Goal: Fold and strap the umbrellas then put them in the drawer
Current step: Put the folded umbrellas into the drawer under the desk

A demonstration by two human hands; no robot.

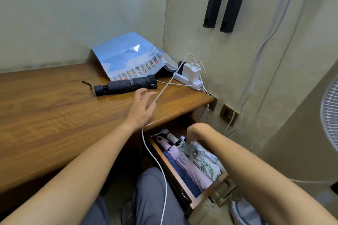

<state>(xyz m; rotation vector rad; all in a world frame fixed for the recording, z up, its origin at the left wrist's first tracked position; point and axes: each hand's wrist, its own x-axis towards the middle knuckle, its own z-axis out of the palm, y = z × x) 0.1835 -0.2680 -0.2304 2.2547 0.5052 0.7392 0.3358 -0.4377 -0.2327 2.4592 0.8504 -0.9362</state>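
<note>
A folded, strapped dark grey umbrella (126,85) lies on the wooden desk (54,115), handle to the left. My left hand (142,107) hovers open just in front of it, fingers spread, not touching it. Below the desk's right end the drawer (199,200) stands open. Inside lie a pink umbrella (184,160), a dark blue one (178,170) beneath it and a white floral one (204,162). My right hand (193,133) bends down into the drawer's back, fingers on the floral umbrella's top; the grip is partly hidden.
A white power strip (188,79) with chargers sits at the desk's right rear. A white cable (155,160) hangs from it past my left hand and over my lap. A blue map sheet (131,56) leans in the corner. A fan (331,115) stands at the right.
</note>
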